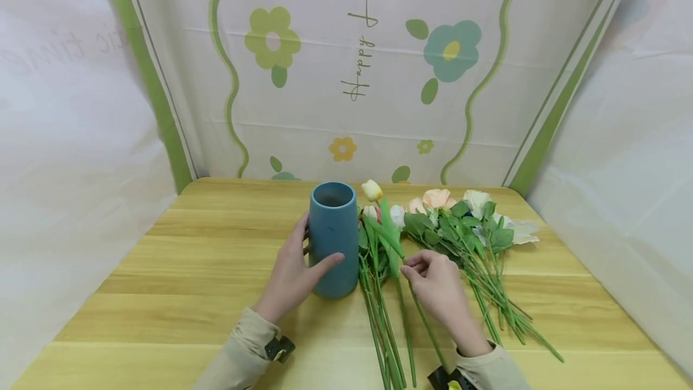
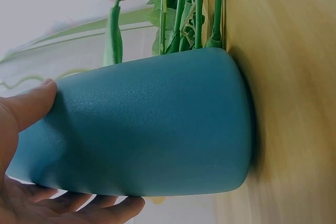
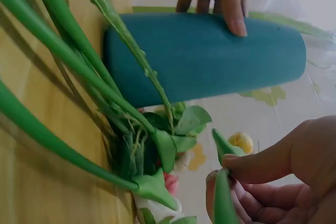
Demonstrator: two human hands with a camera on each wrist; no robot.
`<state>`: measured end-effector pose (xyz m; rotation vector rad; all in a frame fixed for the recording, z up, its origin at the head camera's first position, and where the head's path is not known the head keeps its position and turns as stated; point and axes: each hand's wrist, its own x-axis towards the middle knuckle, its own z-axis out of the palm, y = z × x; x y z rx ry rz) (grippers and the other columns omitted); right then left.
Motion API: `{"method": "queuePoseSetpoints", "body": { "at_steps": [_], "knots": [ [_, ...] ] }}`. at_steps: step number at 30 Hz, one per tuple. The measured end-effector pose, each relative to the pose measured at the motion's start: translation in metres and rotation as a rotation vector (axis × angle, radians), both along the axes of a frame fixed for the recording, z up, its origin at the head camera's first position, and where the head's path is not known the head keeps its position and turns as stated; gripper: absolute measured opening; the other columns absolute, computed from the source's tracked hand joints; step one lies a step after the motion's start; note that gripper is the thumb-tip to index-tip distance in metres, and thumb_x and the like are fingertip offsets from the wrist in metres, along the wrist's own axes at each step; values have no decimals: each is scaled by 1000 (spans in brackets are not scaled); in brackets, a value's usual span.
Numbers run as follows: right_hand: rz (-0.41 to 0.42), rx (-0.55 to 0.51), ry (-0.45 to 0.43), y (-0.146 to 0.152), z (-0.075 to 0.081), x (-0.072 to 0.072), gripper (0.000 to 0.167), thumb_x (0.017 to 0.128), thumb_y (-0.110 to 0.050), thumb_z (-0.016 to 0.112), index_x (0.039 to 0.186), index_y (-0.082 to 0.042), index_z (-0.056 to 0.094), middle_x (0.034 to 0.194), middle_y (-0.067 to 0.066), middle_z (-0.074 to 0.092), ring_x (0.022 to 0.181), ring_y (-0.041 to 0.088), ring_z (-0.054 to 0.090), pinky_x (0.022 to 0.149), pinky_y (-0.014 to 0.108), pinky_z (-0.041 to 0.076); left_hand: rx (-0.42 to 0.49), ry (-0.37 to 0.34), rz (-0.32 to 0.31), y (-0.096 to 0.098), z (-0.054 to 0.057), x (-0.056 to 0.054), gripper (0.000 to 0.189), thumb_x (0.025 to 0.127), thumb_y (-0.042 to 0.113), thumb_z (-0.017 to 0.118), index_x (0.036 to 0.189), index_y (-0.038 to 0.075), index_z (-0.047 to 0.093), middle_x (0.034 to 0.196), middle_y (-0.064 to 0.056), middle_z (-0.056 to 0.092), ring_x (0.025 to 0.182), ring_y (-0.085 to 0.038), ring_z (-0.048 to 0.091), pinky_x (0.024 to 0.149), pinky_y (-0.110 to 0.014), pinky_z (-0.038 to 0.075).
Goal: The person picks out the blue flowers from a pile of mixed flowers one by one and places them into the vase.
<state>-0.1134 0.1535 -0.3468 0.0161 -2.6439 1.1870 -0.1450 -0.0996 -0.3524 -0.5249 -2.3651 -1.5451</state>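
pale yellow tulip (image 1: 394, 244) is raised above the table (image 1: 216, 269), right of the vase, bloom end leaning away from the person, stem trailing back toward the right cuff. right hand (image 1: 437, 284) pinches it just below the leaf, thumb and fingers together on the stem. left hand (image 1: 298, 269) wraps the blue vase (image 1: 334, 239), thumb across the front, fingers around the far side; vase upright on the table. flower bunch (image 1: 377, 300) lies just beside the vase, stems toward the person; second flower pile (image 1: 476, 239) further right, stems crossing. flower-print cloth (image 1: 303, 107) behind. risks, my guess: long stem could snag the bunch if dragged low; single pinch point might let the tulip swivel; vase could tip if the left hand pushes high; leaf may bend against the rim.
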Motion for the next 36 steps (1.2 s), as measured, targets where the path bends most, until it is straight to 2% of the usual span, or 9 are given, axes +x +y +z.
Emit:
{"method": "queuePoseSetpoints", "body": {
  "at_steps": [6,14,19,26,31,36],
  "knots": [
    [28,-49,49,-17,-3,-1,4,87,0,72,90,1,70,76,2,63,66,14,57,57,30,50,1,11,4,0,-1,-1,94,85,35,80,156,12,24,148,-11,40,131,-30,44,99,-53,46],
    [-3,-84,105,-29,-11,-8,6,85,2,73,90,3,72,73,3,64,62,14,56,53,27,49,-3,-2,6,-1,-1,-1,94,85,35,80,156,12,23,149,-11,39,132,-30,43,100,-53,44],
    [21,-92,102,-32,-17,-10,6,85,3,73,91,5,72,72,6,65,59,13,56,49,26,48,-7,-13,5,-1,-1,-2,94,85,35,79,156,13,22,149,-10,38,133,-30,42,101,-53,44],
    [114,29,44,-34,-24,-7,8,86,-1,74,93,3,73,73,2,64,62,10,57,51,26,49,-1,-14,-1,-1,-1,-1,93,85,35,79,156,14,23,150,-9,39,133,-29,42,101,-52,44],
    [107,74,10,-35,-23,-6,9,86,-4,74,94,1,73,71,-2,62,59,9,55,49,26,47,0,-14,-1,0,0,0,94,85,34,80,156,14,23,150,-9,38,133,-30,42,101,-52,43],
    [135,101,16,-35,-23,-5,7,86,-6,75,91,-2,73,68,-5,60,55,8,53,47,26,46,5,5,-2,0,0,0,95,83,33,81,156,12,23,150,-11,39,132,-31,43,100,-54,44]
  ]
}}
